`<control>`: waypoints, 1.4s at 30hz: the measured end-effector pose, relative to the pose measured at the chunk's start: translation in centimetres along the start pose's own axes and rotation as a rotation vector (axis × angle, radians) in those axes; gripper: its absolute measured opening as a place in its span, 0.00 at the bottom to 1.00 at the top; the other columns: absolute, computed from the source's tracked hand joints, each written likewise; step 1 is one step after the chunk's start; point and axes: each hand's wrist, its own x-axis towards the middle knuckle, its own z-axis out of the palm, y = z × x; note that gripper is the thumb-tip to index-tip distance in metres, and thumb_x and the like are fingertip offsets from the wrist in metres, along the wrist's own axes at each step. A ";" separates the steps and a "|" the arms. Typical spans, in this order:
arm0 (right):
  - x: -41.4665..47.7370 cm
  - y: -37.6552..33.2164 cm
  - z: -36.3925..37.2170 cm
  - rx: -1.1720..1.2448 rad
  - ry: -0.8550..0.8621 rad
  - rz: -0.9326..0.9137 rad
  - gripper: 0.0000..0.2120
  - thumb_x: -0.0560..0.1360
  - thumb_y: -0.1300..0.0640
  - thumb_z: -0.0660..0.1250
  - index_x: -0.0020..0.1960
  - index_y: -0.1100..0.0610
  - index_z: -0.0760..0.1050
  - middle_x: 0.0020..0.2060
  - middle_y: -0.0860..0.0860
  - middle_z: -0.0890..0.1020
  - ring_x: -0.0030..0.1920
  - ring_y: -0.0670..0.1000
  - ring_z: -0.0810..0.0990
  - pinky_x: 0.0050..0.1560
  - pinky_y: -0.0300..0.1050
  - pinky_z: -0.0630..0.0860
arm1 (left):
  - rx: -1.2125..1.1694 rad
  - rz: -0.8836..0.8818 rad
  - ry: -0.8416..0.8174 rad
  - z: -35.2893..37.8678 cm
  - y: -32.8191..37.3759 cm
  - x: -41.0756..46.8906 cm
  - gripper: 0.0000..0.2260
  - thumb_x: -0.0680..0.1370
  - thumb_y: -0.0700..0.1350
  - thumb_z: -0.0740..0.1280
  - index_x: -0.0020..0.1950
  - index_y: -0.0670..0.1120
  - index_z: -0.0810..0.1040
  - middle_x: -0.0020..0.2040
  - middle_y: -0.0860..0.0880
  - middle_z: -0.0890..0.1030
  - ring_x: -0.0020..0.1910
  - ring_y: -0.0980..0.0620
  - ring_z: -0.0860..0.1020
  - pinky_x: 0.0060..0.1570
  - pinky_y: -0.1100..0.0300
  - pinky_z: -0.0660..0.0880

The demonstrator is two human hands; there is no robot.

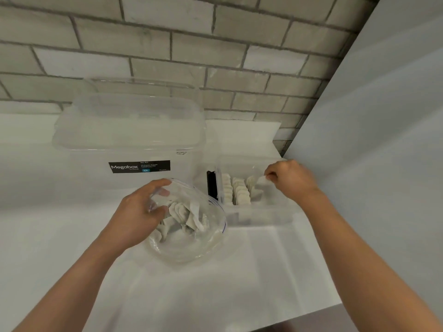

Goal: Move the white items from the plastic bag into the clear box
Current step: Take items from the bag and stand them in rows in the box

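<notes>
1. The left grip (141, 212) curls round the bag (191, 250) rim, holding its mouth wide on the worktop (215, 291); loose white items (184, 216) lie inside.
2. The box (261, 219), just beside it, holds neat rows.
3. The right grip (292, 180) pinches one item (261, 181) over the box, so this looks like the placing step. The next move probably calls for slotting it upright beside the last row, then letting go.

Soft, even indoor light in a wide-angle view, slightly hazy throughout.
No lamp is in view. The cool, flat light nearly washes out the white counter (72, 236), and the clear tub (129, 130) fades into it. Faint, soft-edged shadows lie under the bag (191, 245), which carries small glints. The mortar lines of the wall (167, 44) bow towards the corners. The item (262, 180) pinched by the right hand (291, 180) is smeared, and the tub's small label print is unreadable.
</notes>
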 end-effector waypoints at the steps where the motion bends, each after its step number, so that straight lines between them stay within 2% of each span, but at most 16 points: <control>1: 0.4 0.2 0.8 -0.017 -0.052 0.000 0.10 0.79 0.55 0.64 0.53 0.45 0.83 0.52 0.52 0.83 0.50 0.60 0.81 0.47 0.50 0.80 | 0.002 -0.006 0.006 0.0 0.0 0.0 0.24 0.76 0.39 0.69 0.65 0.63 0.72 0.55 0.63 0.80 0.41 0.55 0.76 0.43 0.68 0.71; 4: 1.5 0.6 2.7 -0.056 -0.143 -0.012 0.09 0.79 0.55 0.64 0.52 0.45 0.83 0.52 0.53 0.81 0.47 0.59 0.80 0.47 0.50 0.80 | 0.007 -0.010 0.018 0.0 0.0 0.2 0.23 0.76 0.39 0.69 0.65 0.62 0.73 0.55 0.62 0.80 0.40 0.57 0.75 0.42 0.69 0.70; 9: 2.7 0.3 4.4 -0.099 -0.212 -0.046 0.07 0.80 0.53 0.67 0.55 0.47 0.82 0.54 0.53 0.81 0.50 0.59 0.81 0.48 0.47 0.74 | 0.009 -0.014 0.030 0.2 0.1 0.3 0.24 0.76 0.39 0.69 0.65 0.62 0.73 0.55 0.62 0.80 0.39 0.57 0.75 0.40 0.74 0.69; 12: 3.3 0.1 4.8 -0.105 -0.212 -0.045 0.08 0.80 0.51 0.67 0.57 0.47 0.81 0.56 0.53 0.79 0.52 0.59 0.80 0.53 0.50 0.76 | 0.014 -0.014 0.035 0.1 0.0 0.2 0.24 0.75 0.38 0.69 0.65 0.61 0.73 0.55 0.62 0.80 0.39 0.57 0.75 0.40 0.74 0.69; 16: 3.7 0.1 5.4 -0.133 -0.203 -0.042 0.09 0.80 0.51 0.67 0.59 0.48 0.81 0.57 0.55 0.79 0.54 0.60 0.80 0.52 0.50 0.77 | 0.027 -0.021 0.045 -0.2 -0.3 0.0 0.23 0.76 0.39 0.70 0.66 0.60 0.73 0.54 0.62 0.80 0.40 0.57 0.75 0.41 0.75 0.69; 20: 3.4 0.4 5.2 -0.106 -0.185 -0.052 0.08 0.79 0.51 0.68 0.57 0.48 0.82 0.56 0.53 0.81 0.53 0.59 0.80 0.53 0.51 0.78 | 0.025 -0.012 0.035 -0.2 -0.5 0.1 0.24 0.76 0.39 0.70 0.66 0.60 0.73 0.55 0.62 0.80 0.40 0.56 0.75 0.41 0.76 0.69; 22: 3.0 0.6 4.4 -0.022 -0.132 -0.037 0.08 0.78 0.51 0.69 0.55 0.46 0.83 0.55 0.51 0.83 0.53 0.58 0.81 0.54 0.51 0.79 | 0.019 -0.006 0.027 -0.1 -0.4 0.2 0.24 0.76 0.39 0.69 0.66 0.61 0.73 0.55 0.62 0.80 0.39 0.56 0.75 0.40 0.75 0.69; 25: 1.5 0.3 1.8 0.185 0.046 -0.024 0.07 0.75 0.52 0.73 0.53 0.48 0.85 0.49 0.48 0.86 0.49 0.54 0.83 0.53 0.51 0.80 | 0.022 0.003 0.016 -0.1 -0.2 0.3 0.24 0.76 0.39 0.69 0.66 0.61 0.72 0.55 0.62 0.80 0.39 0.57 0.75 0.40 0.73 0.69; 29: -3.5 -4.6 -2.5 0.463 0.261 -0.112 0.05 0.74 0.53 0.75 0.50 0.51 0.86 0.43 0.45 0.85 0.39 0.43 0.81 0.46 0.38 0.77 | 0.024 0.017 -0.005 -0.4 -0.3 0.1 0.24 0.76 0.39 0.69 0.67 0.61 0.72 0.56 0.62 0.79 0.38 0.57 0.74 0.39 0.74 0.70; 31: -6.2 -8.4 -3.5 0.621 0.237 -0.190 0.04 0.74 0.53 0.76 0.49 0.50 0.86 0.41 0.42 0.85 0.39 0.42 0.82 0.44 0.32 0.76 | 0.022 0.026 -0.014 -0.6 -0.4 0.0 0.24 0.76 0.40 0.69 0.68 0.60 0.72 0.56 0.62 0.79 0.37 0.57 0.74 0.39 0.75 0.69; 33: -7.8 -12.1 -3.0 0.690 0.103 -0.281 0.02 0.75 0.54 0.75 0.47 0.49 0.86 0.41 0.41 0.85 0.41 0.41 0.82 0.45 0.31 0.75 | 0.018 0.034 -0.021 -0.8 -0.5 -0.2 0.24 0.76 0.40 0.69 0.68 0.59 0.72 0.56 0.61 0.79 0.36 0.58 0.73 0.39 0.75 0.69; 36: -8.1 -16.3 0.8 0.526 -0.065 -0.380 0.05 0.76 0.56 0.71 0.46 0.50 0.85 0.40 0.44 0.85 0.40 0.45 0.82 0.46 0.40 0.78 | 0.023 0.051 -0.029 -0.9 -0.5 -0.4 0.24 0.76 0.40 0.69 0.69 0.58 0.72 0.56 0.60 0.79 0.36 0.59 0.73 0.40 0.75 0.68; 37: -7.7 -17.3 2.5 0.404 -0.080 -0.393 0.06 0.76 0.58 0.69 0.44 0.51 0.84 0.38 0.47 0.84 0.40 0.50 0.82 0.44 0.45 0.78 | 0.021 0.060 -0.033 -0.8 -0.6 -0.5 0.23 0.76 0.40 0.69 0.68 0.58 0.72 0.56 0.60 0.79 0.36 0.59 0.73 0.40 0.76 0.68; 39: -7.0 -18.7 5.5 0.179 -0.095 -0.365 0.06 0.76 0.60 0.66 0.42 0.54 0.80 0.37 0.54 0.81 0.41 0.59 0.82 0.40 0.48 0.77 | 0.020 0.079 -0.044 -0.5 -0.6 -0.7 0.23 0.76 0.40 0.70 0.68 0.57 0.73 0.56 0.60 0.79 0.36 0.59 0.74 0.42 0.76 0.68; 42: -6.6 -19.8 8.1 0.022 -0.138 -0.303 0.06 0.79 0.61 0.63 0.52 0.59 0.79 0.46 0.58 0.81 0.46 0.62 0.82 0.37 0.48 0.68 | 0.017 0.101 -0.067 -0.2 -0.7 -0.9 0.23 0.76 0.40 0.70 0.68 0.57 0.73 0.56 0.59 0.79 0.38 0.58 0.75 0.44 0.76 0.68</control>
